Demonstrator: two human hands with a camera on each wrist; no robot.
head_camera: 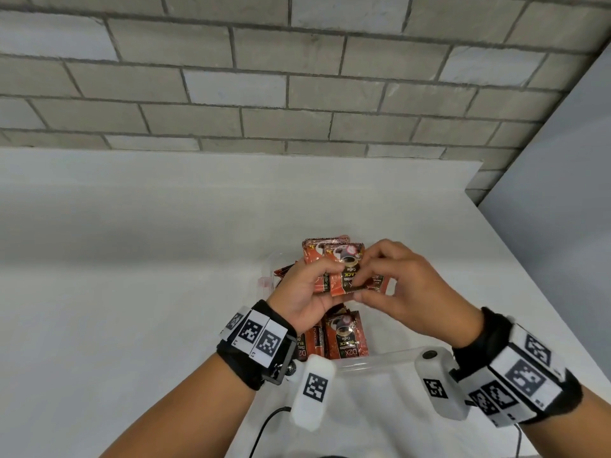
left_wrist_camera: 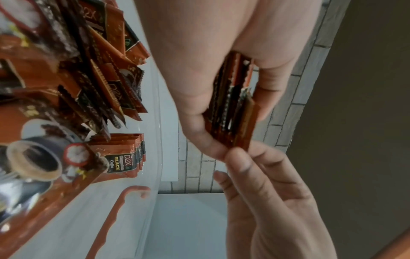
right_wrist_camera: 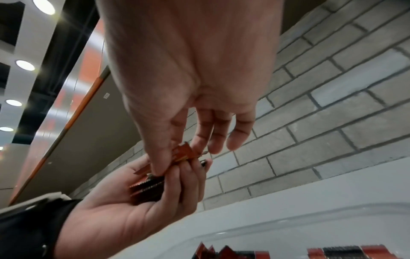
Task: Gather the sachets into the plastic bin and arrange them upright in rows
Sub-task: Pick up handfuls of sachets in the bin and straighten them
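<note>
Head view: left hand [head_camera: 305, 292] grips a stack of sachets [head_camera: 344, 276] above the plastic bin [head_camera: 380, 361] while right hand [head_camera: 406, 289] pinches 1; squaring edges first should help them stand upright.

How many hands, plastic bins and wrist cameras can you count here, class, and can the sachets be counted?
hands: 2, left hand and right hand
plastic bin: 1
wrist cameras: 2
sachets: overlapping too much to count
Total counted: 5
</note>
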